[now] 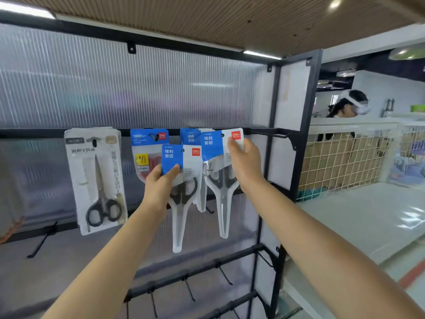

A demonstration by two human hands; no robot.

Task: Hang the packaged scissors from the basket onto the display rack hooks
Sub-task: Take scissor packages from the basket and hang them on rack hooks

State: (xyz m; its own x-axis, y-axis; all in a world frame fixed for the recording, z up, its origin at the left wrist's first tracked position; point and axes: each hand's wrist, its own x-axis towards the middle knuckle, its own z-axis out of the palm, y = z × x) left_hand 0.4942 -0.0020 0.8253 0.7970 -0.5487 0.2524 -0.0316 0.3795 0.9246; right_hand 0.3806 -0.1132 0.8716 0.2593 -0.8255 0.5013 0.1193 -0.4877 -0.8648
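My left hand [161, 183] grips a blue-and-white scissors pack [181, 194] by its card, in front of the rack and below the top rail. My right hand [243, 162] pinches the top right corner of a second, identical pack [220, 180], its hang hole up near the top rail [264, 131]. Behind these hang more blue packs [189, 135], a blue pack with red scissors [147, 155] and a white pack with black-handled scissors [99, 178]. The basket is out of view.
The black rack has a ribbed translucent back panel [138, 88]. Bare hooks [224, 276] stick out from the lower rails, and one bare hook [273, 134] from the top rail on the right. A white counter [368, 217] and wire grid lie right; a person with a headset stands beyond.
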